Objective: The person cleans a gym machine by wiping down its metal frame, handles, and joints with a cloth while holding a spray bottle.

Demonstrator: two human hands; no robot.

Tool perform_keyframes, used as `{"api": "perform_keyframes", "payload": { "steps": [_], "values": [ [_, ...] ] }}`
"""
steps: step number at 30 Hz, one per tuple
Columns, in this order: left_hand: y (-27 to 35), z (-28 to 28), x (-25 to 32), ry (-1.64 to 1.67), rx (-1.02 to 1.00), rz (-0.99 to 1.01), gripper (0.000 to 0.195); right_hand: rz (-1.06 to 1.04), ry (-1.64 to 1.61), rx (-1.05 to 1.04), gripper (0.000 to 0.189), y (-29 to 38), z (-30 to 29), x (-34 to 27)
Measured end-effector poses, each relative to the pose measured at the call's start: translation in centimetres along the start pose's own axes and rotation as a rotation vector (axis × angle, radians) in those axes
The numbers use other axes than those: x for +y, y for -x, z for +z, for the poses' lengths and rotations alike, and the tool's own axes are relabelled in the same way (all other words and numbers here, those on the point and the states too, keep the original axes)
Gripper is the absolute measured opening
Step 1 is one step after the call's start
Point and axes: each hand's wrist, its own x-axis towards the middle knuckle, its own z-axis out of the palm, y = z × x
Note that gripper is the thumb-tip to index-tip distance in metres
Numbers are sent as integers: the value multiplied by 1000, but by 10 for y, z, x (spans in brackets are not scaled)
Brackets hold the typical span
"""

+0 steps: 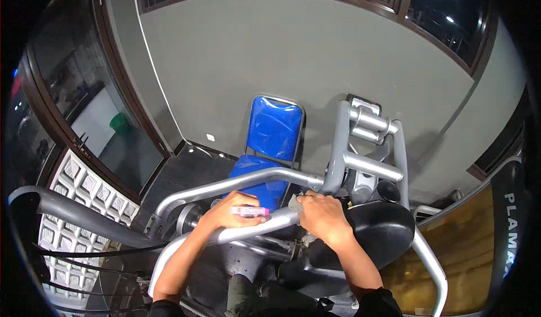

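Note:
My left hand (234,209) holds a small clear spray bottle (249,211) with a pink end, lying sideways across the fingers. Just under that hand runs a silver tube (270,223) of a gym machine's frame. My right hand (323,215) grips a grey cloth (294,203), which is pressed against the same tube near its right end. Most of the cloth is hidden under the fingers. Right of this hand is the machine's black padded cushion (380,228).
A blue folding chair (274,131) stands against the grey wall (296,51). Behind the right hand rise the machine's upright silver posts (338,144). A thick padded bar (93,217) and black cables (105,253) lie at left, near a glass door (84,63).

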Motion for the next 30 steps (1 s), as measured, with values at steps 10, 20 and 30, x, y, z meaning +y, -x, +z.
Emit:
{"api": "perform_keyframes", "payload": {
  "steps": [10, 20, 30],
  "values": [
    [-41, 2, -16, 147, -219, 18, 23, 17, -49, 40, 44, 9, -15, 10],
    [-34, 10, -12, 171, 11, 153, 21, -115, 54, 62, 27, -11, 34, -6],
    [-21, 2, -13, 302, 189, -112, 22, 61, 210, 32, 29, -34, 22, 7]
  ]
}}
